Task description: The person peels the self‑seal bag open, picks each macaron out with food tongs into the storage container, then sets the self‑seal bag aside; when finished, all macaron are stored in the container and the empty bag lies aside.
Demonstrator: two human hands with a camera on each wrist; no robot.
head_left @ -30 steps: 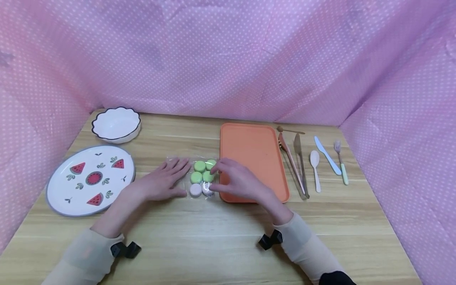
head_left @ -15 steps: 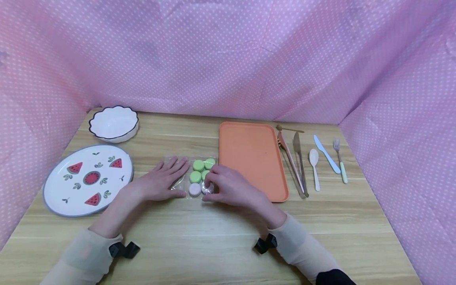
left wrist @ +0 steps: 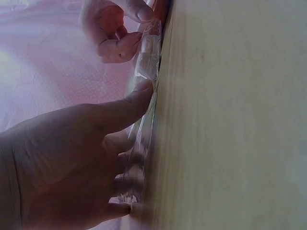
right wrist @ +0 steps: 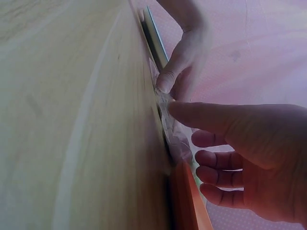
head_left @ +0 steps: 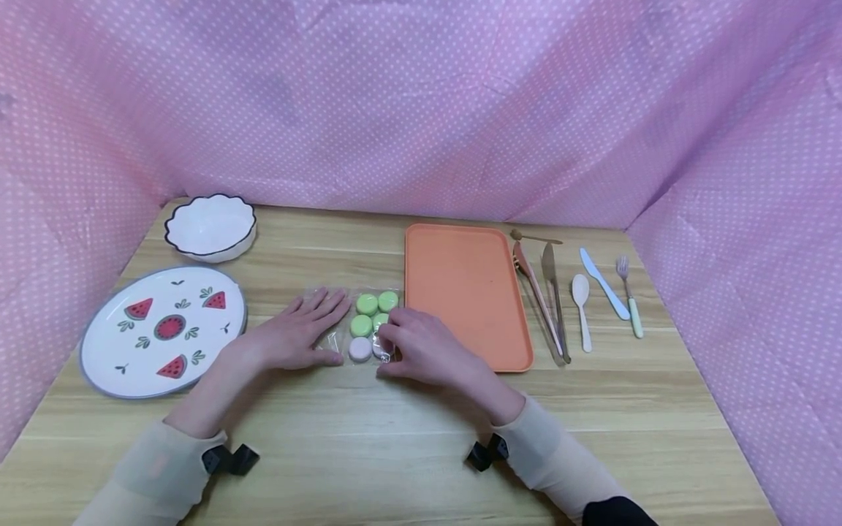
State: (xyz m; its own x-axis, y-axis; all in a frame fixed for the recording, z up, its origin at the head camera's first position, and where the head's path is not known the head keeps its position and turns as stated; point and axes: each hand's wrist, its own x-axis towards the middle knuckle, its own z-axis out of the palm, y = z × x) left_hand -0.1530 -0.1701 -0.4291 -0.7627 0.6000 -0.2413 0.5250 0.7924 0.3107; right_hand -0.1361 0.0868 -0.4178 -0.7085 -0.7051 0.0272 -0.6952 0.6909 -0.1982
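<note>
The right hand (head_left: 424, 349) partly hides a lilac disc (head_left: 379, 351), perhaps touching its wrapper (head_left: 334, 339).

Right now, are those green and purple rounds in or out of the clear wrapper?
In, it appears: the clear wrapper spreads around the rounds in the head view, with glare across a purple one.

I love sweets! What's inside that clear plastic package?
Inside the clear plastic package seem to be four green macarons and two lilac macarons. The right hand partly covers one of each colour; anything under the left hand is hidden.
</note>
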